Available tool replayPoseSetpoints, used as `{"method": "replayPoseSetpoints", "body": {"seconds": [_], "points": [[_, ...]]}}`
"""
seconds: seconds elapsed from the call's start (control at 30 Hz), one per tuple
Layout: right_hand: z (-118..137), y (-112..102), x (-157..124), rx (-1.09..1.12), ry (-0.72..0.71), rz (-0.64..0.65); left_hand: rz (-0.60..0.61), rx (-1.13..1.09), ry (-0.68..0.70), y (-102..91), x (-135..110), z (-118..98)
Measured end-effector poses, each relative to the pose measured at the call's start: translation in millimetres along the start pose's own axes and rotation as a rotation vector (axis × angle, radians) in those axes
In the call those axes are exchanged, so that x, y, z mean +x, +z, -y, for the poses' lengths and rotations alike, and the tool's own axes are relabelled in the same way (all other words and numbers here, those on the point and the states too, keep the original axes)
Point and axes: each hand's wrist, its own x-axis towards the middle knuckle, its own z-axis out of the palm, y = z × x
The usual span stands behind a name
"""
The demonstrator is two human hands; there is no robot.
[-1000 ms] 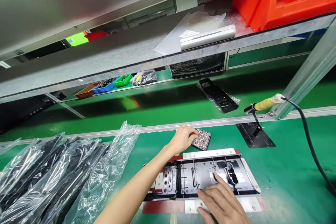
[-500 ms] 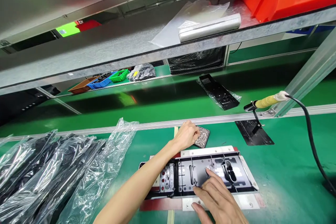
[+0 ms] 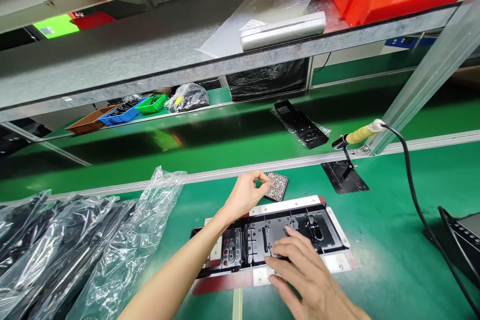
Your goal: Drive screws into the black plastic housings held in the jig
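Along the counter's near-left edge, clear bags of black parts. At the far rail, a yellow-handled soldering iron on its stand. Mid-counter, the black panel seated in a white-plated fixture, under the right hand, grip spread flat. Just past the fixture's far edge, a speckled pad, and beside it the left hand, grip pressed together, thumb to forefinger. Green counter, green conveyor beyond the rail, steel shelf overhead. Half a second back, left fingers down on the pad, now lifted off.

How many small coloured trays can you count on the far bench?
3, in a row under the shelf: brown tray at the left, blue tray in the middle, green tray at the right. The shelf may hide more.
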Motion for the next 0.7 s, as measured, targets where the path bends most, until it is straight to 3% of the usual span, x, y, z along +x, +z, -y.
{"method": "replayPoseSetpoints", "body": {"seconds": [0.1,0.23,0.27,0.5,0.7], "points": [[-12,-36,7,0.041,0.157,-0.153,-0.004,-0.122,-0.039,5.1,-23,-12],[-47,-82,42,0.073,0.553,-0.571,0.021,-0.255,-0.063,20.3,-58,-19],[-60,-88,52,0.080,0.587,-0.641,0.032,-0.244,-0.058,25.2,-67,-20],[-151,-98,97,0.019,0.651,-0.957,0.107,-0.106,0.154,53.0,-96,-20],[-162,-111,119,-0.090,0.579,-1.000,0.061,0.073,0.386,60.2,-93,-15]]}}
